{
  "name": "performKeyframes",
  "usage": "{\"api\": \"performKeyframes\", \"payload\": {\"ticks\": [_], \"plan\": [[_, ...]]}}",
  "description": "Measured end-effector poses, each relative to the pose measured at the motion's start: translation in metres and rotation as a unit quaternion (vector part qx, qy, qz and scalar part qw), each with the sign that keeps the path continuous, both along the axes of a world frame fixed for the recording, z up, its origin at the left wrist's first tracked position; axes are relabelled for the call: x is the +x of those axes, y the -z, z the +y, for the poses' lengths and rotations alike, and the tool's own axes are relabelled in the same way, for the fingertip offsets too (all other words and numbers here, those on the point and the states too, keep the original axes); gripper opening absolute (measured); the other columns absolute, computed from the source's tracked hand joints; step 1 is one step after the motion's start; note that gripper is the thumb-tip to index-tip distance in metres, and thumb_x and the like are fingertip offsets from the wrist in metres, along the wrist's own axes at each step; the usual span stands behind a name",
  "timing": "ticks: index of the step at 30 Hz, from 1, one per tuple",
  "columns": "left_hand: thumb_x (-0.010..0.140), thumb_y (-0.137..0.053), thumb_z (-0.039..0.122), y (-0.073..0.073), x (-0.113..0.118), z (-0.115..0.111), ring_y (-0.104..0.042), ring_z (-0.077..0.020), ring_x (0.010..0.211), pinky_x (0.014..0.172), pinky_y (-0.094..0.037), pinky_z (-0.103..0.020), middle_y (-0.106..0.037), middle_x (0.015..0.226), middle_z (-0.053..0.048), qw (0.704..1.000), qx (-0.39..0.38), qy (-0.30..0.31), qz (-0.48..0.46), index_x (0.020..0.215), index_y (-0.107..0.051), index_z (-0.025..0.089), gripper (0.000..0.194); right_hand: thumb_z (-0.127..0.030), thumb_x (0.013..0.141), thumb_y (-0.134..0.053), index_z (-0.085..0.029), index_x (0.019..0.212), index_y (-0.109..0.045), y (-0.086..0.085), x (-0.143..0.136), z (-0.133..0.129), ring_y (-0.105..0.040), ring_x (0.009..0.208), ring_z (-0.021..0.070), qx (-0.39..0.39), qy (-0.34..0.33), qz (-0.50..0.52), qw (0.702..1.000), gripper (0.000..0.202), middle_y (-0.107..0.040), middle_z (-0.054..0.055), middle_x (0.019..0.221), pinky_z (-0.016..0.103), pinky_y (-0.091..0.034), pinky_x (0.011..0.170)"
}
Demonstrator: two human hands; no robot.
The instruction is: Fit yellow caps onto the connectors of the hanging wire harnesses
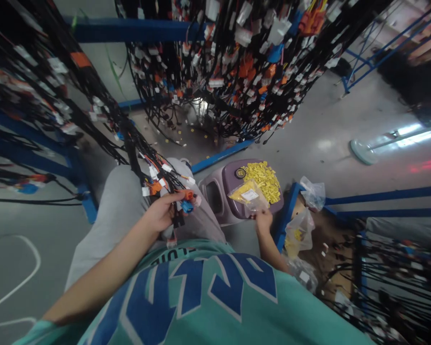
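My left hand (162,212) is closed around the end of a black wire harness (132,143) that lies across my lap. Orange connectors (188,194) and a blue connector (187,206) stick out beside its fingers. My right hand (263,221) pinches the edge of a clear plastic bag (253,195) with a white label and yellow pieces inside. The bag rests over a purple-grey stool (233,167). Small yellow clips (264,177) lie heaped on the stool top, next to a round dark tape roll or lid (240,173).
Dense bundles of wire harnesses (215,72) hang from blue racks (140,29) in front and at left. More plastic bags (300,230) lie at right by a blue frame (289,211). A round-based stand (362,152) is on the floor at the far right.
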State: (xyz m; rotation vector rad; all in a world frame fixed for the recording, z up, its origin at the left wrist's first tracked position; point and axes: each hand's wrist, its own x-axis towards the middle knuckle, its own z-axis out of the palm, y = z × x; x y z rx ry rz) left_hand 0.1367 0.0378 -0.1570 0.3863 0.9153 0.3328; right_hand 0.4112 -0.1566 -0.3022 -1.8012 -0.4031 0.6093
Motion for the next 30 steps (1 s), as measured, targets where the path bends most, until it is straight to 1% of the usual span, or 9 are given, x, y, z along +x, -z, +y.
{"api": "performKeyframes", "payload": {"ticks": [3, 4, 8, 12, 16, 19, 21, 24, 30], "plan": [[0.072, -0.054, 0.01, 0.004, -0.003, 0.0, -0.061, -0.0164, 0.049, 0.039, -0.045, -0.022, -0.066, 0.063, -0.008, 0.999, -0.018, 0.009, -0.037, 0.076, -0.065, 0.009, 0.012, -0.042, 0.061, -0.059, -0.02, 0.057, -0.043, -0.009, -0.017, -0.019, -0.039, 0.037, 0.0078, -0.037, 0.065, 0.052, 0.996, 0.027, -0.043, -0.005, 0.04, 0.022, -0.031, 0.038], [0.072, -0.055, 0.011, 0.006, -0.004, 0.0, -0.061, -0.0166, 0.05, 0.04, -0.045, -0.022, -0.066, 0.063, -0.008, 0.998, -0.024, 0.013, -0.05, 0.077, -0.065, 0.009, 0.012, -0.043, 0.056, -0.062, -0.019, 0.056, -0.043, -0.012, -0.024, -0.024, -0.04, 0.036, 0.0075, -0.05, 0.069, 0.076, 0.993, 0.031, -0.044, -0.005, 0.04, 0.021, -0.032, 0.037], [0.074, -0.053, 0.012, 0.013, -0.006, -0.001, -0.062, -0.0171, 0.055, 0.044, -0.045, -0.023, -0.065, 0.065, -0.008, 0.994, -0.033, 0.024, -0.097, 0.092, -0.063, 0.007, 0.021, -0.041, 0.042, -0.072, -0.015, 0.059, -0.05, -0.033, -0.052, -0.029, -0.044, 0.036, 0.0072, -0.09, 0.021, 0.182, 0.979, 0.038, -0.05, -0.003, 0.045, 0.019, -0.033, 0.034], [0.075, -0.054, 0.014, 0.017, -0.009, -0.003, -0.062, -0.017, 0.057, 0.044, -0.044, -0.022, -0.065, 0.067, -0.008, 0.99, -0.03, 0.041, -0.135, 0.1, -0.06, 0.008, 0.027, -0.038, 0.045, -0.075, -0.015, 0.066, -0.055, -0.07, -0.074, 0.001, -0.047, 0.039, 0.0061, -0.072, -0.061, 0.258, 0.961, 0.037, -0.055, -0.002, 0.052, 0.018, -0.037, 0.037], [0.072, -0.058, 0.014, 0.014, -0.01, -0.005, -0.061, -0.0161, 0.056, 0.045, -0.044, -0.022, -0.066, 0.069, -0.007, 0.989, -0.031, 0.044, -0.137, 0.091, -0.062, 0.009, 0.02, -0.035, 0.051, -0.075, -0.017, 0.072, -0.059, -0.12, -0.095, 0.05, -0.055, 0.047, 0.0079, 0.035, -0.182, 0.308, 0.933, 0.032, -0.061, -0.002, 0.059, 0.02, -0.046, 0.045], [0.071, -0.058, 0.014, 0.013, -0.011, -0.006, -0.062, -0.0156, 0.056, 0.048, -0.046, -0.023, -0.066, 0.068, -0.007, 0.989, -0.022, 0.039, -0.138, 0.087, -0.063, 0.008, 0.018, -0.032, 0.059, -0.072, -0.018, 0.075, -0.06, -0.147, -0.113, 0.079, -0.06, 0.053, 0.0103, 0.075, -0.251, 0.266, 0.928, 0.025, -0.064, -0.001, 0.064, 0.023, -0.049, 0.052], [0.071, -0.058, 0.013, 0.014, -0.011, -0.007, -0.062, -0.0153, 0.057, 0.051, -0.047, -0.023, -0.066, 0.069, -0.007, 0.989, -0.021, 0.03, -0.143, 0.086, -0.063, 0.008, 0.017, -0.029, 0.064, -0.069, -0.018, 0.076, -0.06, -0.157, -0.124, 0.093, -0.06, 0.055, 0.0105, 0.091, -0.285, 0.216, 0.929, 0.019, -0.064, -0.001, 0.065, 0.023, -0.05, 0.054], [0.071, -0.059, 0.013, 0.016, -0.01, -0.007, -0.061, -0.0141, 0.057, 0.051, -0.047, -0.023, -0.066, 0.067, -0.006, 0.987, -0.035, 0.021, -0.155, 0.087, -0.064, 0.008, 0.018, -0.029, 0.07, -0.064, -0.018, 0.078, -0.059, -0.162, -0.137, 0.106, -0.059, 0.056, 0.0098, 0.097, -0.319, 0.161, 0.929, 0.014, -0.064, -0.001, 0.067, 0.023, -0.049, 0.054], [0.069, -0.062, 0.011, 0.017, -0.009, -0.006, -0.059, -0.0118, 0.049, 0.046, -0.046, -0.02, -0.066, 0.064, -0.004, 0.989, -0.044, 0.005, -0.141, 0.085, -0.065, 0.008, 0.016, -0.027, 0.075, -0.059, -0.019, 0.078, -0.06, -0.161, -0.148, 0.113, -0.052, 0.056, 0.0075, 0.103, -0.324, 0.019, 0.94, 0.009, -0.06, -0.002, 0.068, 0.02, -0.043, 0.053]]}}
